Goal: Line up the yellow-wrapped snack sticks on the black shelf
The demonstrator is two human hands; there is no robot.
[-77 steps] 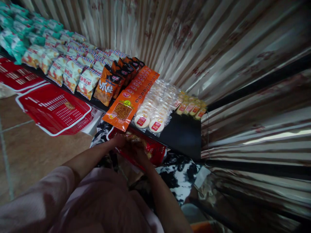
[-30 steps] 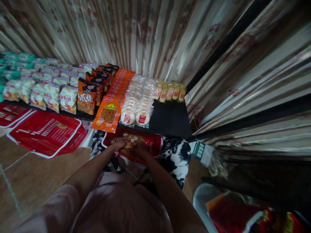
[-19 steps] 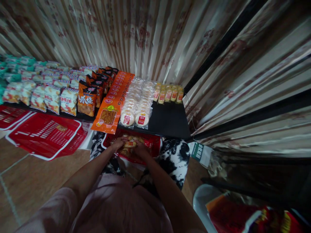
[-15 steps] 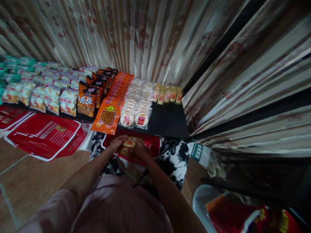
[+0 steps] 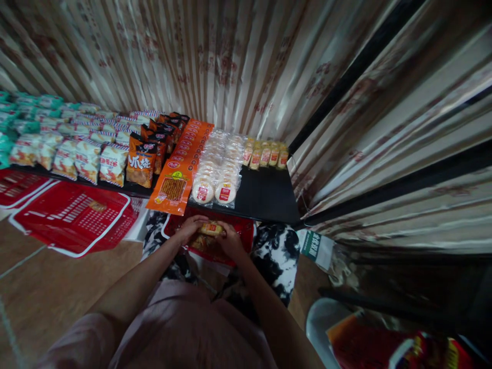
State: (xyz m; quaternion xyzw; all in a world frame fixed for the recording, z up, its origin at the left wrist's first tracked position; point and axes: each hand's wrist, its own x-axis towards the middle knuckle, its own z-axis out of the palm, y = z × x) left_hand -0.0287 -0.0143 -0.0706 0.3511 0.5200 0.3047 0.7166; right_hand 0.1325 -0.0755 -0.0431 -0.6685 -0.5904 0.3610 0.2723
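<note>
Between my two hands is a small yellow snack packet (image 5: 211,228) with a red label, lying sideways above a red basket (image 5: 248,241). My left hand (image 5: 192,227) pinches its left end, and my right hand (image 5: 229,240) grips the right end. More yellow packets (image 5: 205,243) lie in the basket under my hands, partly hidden by them. On the black shelf (image 5: 265,192) in front, similar yellow packets (image 5: 265,155) stand in a group at the back right. Round white crackers in clear wrap (image 5: 225,192) stand in two rows to their left.
Left along the shelf are orange stick-snack packs (image 5: 171,187), orange-black bags (image 5: 140,161), white bags (image 5: 113,164) and green packs (image 5: 23,113). Another red basket (image 5: 73,218) is on the floor at left. A curtain (image 5: 215,61) hangs behind; a white tub (image 5: 323,323) stands at lower right.
Both hands have lifted the yellow packet slightly, up and to the right, away from the others in the basket. Its red label now shows more clearly. The view has shifted a little.
</note>
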